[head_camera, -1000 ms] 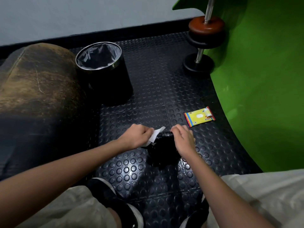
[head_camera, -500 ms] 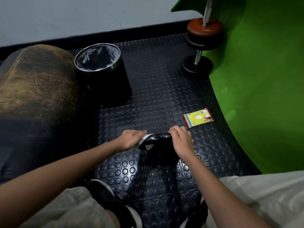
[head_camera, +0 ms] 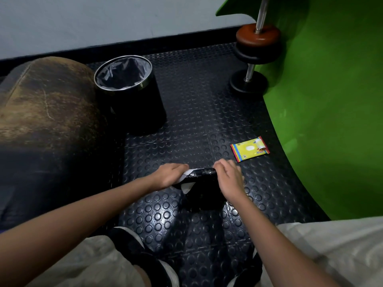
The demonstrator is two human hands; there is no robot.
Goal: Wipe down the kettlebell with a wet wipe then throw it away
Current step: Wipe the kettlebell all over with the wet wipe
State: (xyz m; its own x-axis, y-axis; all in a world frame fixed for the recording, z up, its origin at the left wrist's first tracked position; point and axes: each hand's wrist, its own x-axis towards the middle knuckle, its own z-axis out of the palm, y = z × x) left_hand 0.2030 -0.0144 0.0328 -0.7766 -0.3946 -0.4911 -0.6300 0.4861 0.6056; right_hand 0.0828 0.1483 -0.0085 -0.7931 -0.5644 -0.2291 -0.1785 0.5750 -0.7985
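Bin (head_camera: 132,104) lined with grey bag, hands gripping wipe (head_camera: 187,179) on kettlebell (head_camera: 204,189)

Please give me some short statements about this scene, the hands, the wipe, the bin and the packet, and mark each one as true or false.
1. The left hand holds the white wet wipe against the handle of the black kettlebell. True.
2. The right hand rests on the yellow wet-wipe packet. False: it is at the kettlebell handle, and the packet lies apart on the black studded rubber floor.
3. The round black waste bin with a metal rim has a liner bag in it. True.
4. The wipe is already in the bin. False: the left hand holds it.
5. The packet lies left of the bin. False: it lies to the right, near the green surface.
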